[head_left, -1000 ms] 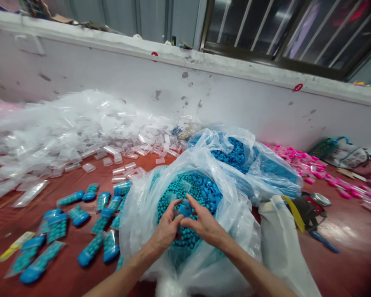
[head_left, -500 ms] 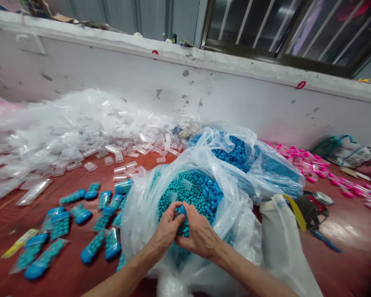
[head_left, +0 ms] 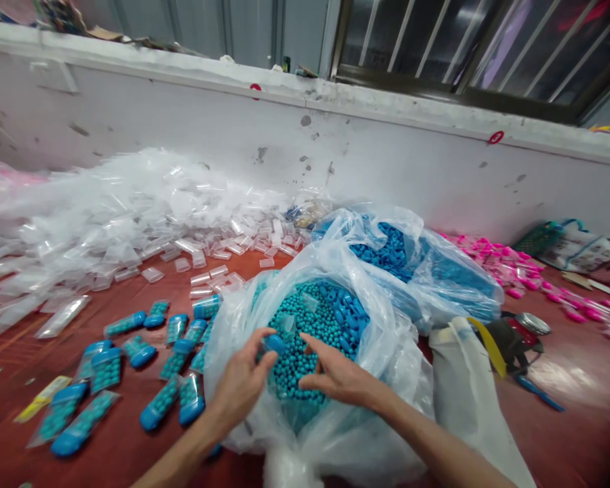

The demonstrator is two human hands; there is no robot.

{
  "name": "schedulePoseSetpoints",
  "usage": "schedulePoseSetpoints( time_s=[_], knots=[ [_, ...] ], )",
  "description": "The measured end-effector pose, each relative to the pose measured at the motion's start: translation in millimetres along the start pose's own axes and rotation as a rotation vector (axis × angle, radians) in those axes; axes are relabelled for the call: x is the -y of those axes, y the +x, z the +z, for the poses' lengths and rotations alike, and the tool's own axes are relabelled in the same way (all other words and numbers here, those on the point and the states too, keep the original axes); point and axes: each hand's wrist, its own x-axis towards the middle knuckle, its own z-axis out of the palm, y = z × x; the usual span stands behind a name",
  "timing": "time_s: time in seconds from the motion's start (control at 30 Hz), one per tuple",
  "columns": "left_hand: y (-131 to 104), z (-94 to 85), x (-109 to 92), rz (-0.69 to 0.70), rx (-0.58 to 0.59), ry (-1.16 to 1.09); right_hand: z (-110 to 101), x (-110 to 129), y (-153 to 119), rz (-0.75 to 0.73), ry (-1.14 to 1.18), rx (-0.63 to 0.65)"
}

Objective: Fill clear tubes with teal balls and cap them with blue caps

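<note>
My left hand [head_left: 244, 376] pinches a blue-capped clear tube [head_left: 274, 343] between thumb and fingers over the left side of an open plastic bag [head_left: 234, 352]. How full that tube is, I cannot make out. Above the same bag, my right hand [head_left: 338, 373] has its thumb and forefinger spread with nothing between them. Teal beads [head_left: 305, 312] fill the bag, and glossy blue caps [head_left: 348, 318] lie along its right side. A small clear piece [head_left: 311, 302] rests on the beads.
Filled blue-capped tubes [head_left: 106, 369] lie on the red table [head_left: 116, 447] at left. Behind them is a heap of clear tubes [head_left: 132, 203]. A second bag [head_left: 447, 271] of blue parts stands behind, with pink pieces [head_left: 508, 264] and a whitish cloth [head_left: 472, 400] at right.
My hands have moved apart. The left carries the blue-capped tube leftward, while the right has let go and opened over the beads.
</note>
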Motion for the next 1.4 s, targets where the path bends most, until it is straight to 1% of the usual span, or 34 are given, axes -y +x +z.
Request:
schedulePoseSetpoints(
  time_s=[0.07,0.13,0.17,0.2,0.23,0.27,0.3,0.33,0.37,0.4,0.47,0.5,0.53,0.6,0.7,0.77,0.8,0.9,1.0,1.13,1.23,1.33,1.4],
  knots=[
    [1.3,-40.5,4.0,-0.017,-0.192,0.147,-9.3,-5.5,9.9,0.061,-0.129,-0.06],
    [4.0,-76.1,8.5,-0.044,-0.369,0.34,-14.8,-6.4,22.5,0.113,-0.245,-0.068],
    [4.9,-88.7,10.0,-0.038,-0.454,0.45,-15.5,-4.9,29.2,0.142,-0.285,-0.068],
    [5.3,-96.4,10.5,-0.017,-0.526,0.543,-14.5,-2.5,35.8,0.172,-0.319,-0.071],
    [5.0,-98.7,10.1,0.03,-0.586,0.607,-12.2,0.2,42.2,0.201,-0.357,-0.081],
    [4.3,-95.6,8.6,0.096,-0.622,0.628,-8.7,2.9,48.3,0.229,-0.397,-0.093],
    [3.5,-87.4,6.4,0.166,-0.618,0.602,-4.4,4.9,54.1,0.249,-0.433,-0.106],
    [3.1,-75.2,3.7,0.227,-0.57,0.543,0.2,5.9,59.6,0.261,-0.462,-0.118],
    [3.6,-60.2,0.9,0.272,-0.482,0.467,4.8,5.8,64.8,0.26,-0.482,-0.128],
    [5.6,-43.8,-1.8,0.287,-0.356,0.398,9.0,4.5,69.7,0.253,-0.495,-0.133],
    [14.9,-11.9,-5.4,0.27,-0.118,0.346,14.6,-0.3,78.0,0.243,-0.504,-0.127],
    [22.1,1.3,-5.9,0.25,-0.038,0.372,15.8,-3.2,81.3,0.24,-0.505,-0.113],
    [30.5,11.9,-5.4,0.219,0.012,0.428,16.0,-5.9,84.0,0.242,-0.504,-0.095],
    [48.5,24.6,-2.0,0.165,0.064,0.582,13.9,-10.0,87.6,0.245,-0.499,-0.06],
    [70.6,28.0,5.4,0.161,0.137,0.732,8.9,-12.4,90.8,0.222,-0.48,-0.013],
    [79.6,26.1,9.4,0.164,0.178,0.748,6.9,-13.2,93.1,0.216,-0.447,0.016],
    [82.7,25.3,11.1,0.152,0.18,0.749,6.8,-13.9,94.6,0.222,-0.427,0.024],
    [90.3,24.6,16.2,0.078,0.112,0.754,10.2,-18.0,98.8,0.266,-0.4,0.0],
    [98.6,25.0,21.9,-0.019,0.036,0.733,17.3,-23.5,99.6,0.321,-0.444,-0.078],
    [105.2,25.7,23.5,-0.12,-0.038,0.642,24.9,-29.0,94.7,0.382,-0.506,-0.183],
    [102.9,28.1,18.2,-0.125,-0.074,0.525,25.8,-30.8,90.2,0.375,-0.537,-0.233],
    [100.8,32.2,12.6,-0.088,-0.051,0.371,22.8,-29.1,87.1,0.328,-0.568,-0.275],
    [102.1,35.7,10.8,-0.092,-0.017,0.263,19.9,-25.5,85.0,0.285,-0.574,-0.304]
  ],
)
